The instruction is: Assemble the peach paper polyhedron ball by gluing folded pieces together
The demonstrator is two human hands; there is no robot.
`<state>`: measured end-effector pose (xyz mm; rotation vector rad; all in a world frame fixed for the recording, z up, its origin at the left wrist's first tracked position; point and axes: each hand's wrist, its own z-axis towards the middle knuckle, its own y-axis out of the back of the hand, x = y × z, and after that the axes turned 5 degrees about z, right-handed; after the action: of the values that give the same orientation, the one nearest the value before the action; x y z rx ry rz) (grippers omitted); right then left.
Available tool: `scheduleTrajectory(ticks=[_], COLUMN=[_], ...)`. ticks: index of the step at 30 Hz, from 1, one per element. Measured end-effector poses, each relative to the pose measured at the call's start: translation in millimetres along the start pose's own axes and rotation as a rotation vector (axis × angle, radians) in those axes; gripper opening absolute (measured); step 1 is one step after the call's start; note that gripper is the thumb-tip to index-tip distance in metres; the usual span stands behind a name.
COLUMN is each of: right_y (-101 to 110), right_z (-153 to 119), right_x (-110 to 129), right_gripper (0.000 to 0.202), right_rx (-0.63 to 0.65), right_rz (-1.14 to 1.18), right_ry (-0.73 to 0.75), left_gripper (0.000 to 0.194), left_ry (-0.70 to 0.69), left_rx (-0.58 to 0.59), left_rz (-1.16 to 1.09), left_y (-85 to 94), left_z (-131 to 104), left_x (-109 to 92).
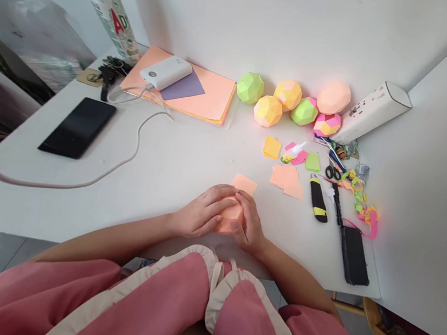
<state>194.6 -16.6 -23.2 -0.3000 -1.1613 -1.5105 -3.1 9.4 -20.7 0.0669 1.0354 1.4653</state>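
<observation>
Both hands hold a peach faceted paper piece (231,219) between them, low over the table's front edge. My left hand (201,210) wraps round its left side, with the fingers across the top. On the right side, my right hand (252,224) grips it with bent fingers and the thumb on its front. Just beyond the fingertips lies a peach paper square (245,184), partly covered by the hands. More peach squares (286,179) lie to the right, with yellow squares (272,147), green squares (313,161) and a small glue bottle (293,152) behind them.
Several faceted paper balls (250,88) stand along the wall. A cutter (318,198), scissors (333,172) and a black case (354,256) lie at right. At left are a phone (77,127), a cable (138,141), a power bank (166,72) on peach sheets (212,96), and a spray can (107,12).
</observation>
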Motion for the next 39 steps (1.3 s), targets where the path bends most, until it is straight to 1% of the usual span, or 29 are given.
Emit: scheduleTrajectory(ticks=[12, 25, 33, 39], right_y=[0.1, -0.4, -0.7, -0.6], right_z=[1.7, -1.0, -0.9, 0.1], right_x=[1.1, -1.2, -1.7, -0.4], right_gripper=[0.051, 0.051, 0.051, 0.051], right_rx=[-0.021, -0.006, 0.004, -0.014], right_rz=[0.016, 0.043, -0.007, 0.049], right_ry=[0.022, -0.007, -0.009, 0.005], left_gripper=[0.048, 0.046, 0.045, 0.045], left_ry=[-0.010, 0.007, -0.004, -0.001], left_rx=[-0.005, 0.000, -0.014, -0.008], left_rz=[0.005, 0.001, 0.003, -0.014], left_y=[0.1, -1.7, -0.1, -0.4], left_z=[3.2, -0.9, 0.8, 0.7], left_x=[-2.1, 0.9, -0.9, -0.7])
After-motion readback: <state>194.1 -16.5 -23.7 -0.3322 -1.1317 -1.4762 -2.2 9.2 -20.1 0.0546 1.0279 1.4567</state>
